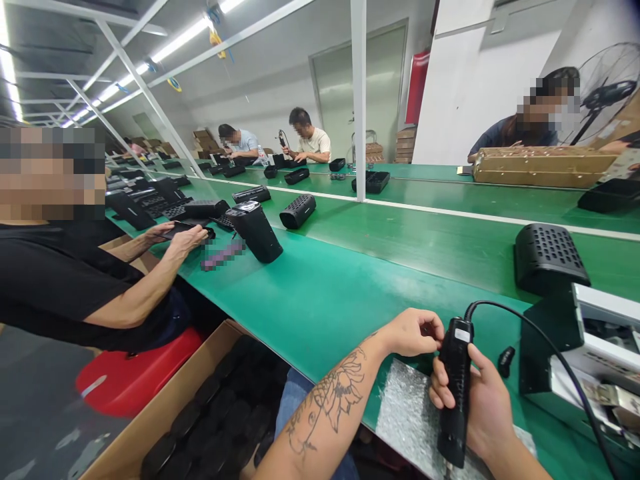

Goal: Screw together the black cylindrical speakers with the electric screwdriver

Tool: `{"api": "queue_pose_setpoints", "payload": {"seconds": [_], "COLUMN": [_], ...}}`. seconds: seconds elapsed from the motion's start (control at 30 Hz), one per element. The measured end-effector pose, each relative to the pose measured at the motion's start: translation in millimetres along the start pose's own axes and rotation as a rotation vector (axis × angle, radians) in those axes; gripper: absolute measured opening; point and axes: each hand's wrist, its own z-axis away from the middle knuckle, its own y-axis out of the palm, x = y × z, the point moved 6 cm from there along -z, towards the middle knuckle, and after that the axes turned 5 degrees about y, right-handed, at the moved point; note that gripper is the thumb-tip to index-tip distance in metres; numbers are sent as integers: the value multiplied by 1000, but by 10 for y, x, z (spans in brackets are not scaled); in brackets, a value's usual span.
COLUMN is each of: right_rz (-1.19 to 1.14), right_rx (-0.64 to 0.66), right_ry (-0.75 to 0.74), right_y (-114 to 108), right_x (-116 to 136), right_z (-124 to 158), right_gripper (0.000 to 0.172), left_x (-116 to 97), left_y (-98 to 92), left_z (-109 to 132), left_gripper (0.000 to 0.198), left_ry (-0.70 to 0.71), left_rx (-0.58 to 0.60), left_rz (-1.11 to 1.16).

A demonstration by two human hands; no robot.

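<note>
Screwdriver (456, 393): black, corded, upright above the near belt edge.
Right hand (483, 407): wrapped around its body.
Left hand (413, 331): loosely curled, fingertips at its top.
Cardboard box (165, 413): black round parts inside, partly cut off.
Grey device (600, 333): cropped at right.
Far carton (543, 167): contents unclear.

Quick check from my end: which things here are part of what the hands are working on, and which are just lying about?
In hand:
- right hand grips the black electric screwdriver
- left hand touches its top
- its cable
- foam pad underneath

Lying about:
- black grille cover
- upright speaker
- cardboard box of black parts
- a neighbour's hand
</note>
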Motion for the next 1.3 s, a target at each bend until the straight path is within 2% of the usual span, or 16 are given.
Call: {"api": "queue_pose_setpoints", "payload": {"seconds": [0.37, 1.3], "right_rz": [-8, -3], "right_rx": [-19, -8], "right_ry": [30, 27], "right_y": [5, 24], "right_x": [2, 7], "right_z": [-1, 19], "right_gripper": [44, 44], "left_x": [-43, -7], "left_y": [7, 4], "left_z": [-2, 5], "left_gripper": [31, 26], "left_ry": [3, 39], "left_rx": [36, 30], "left_rz": [-46, -64]}}
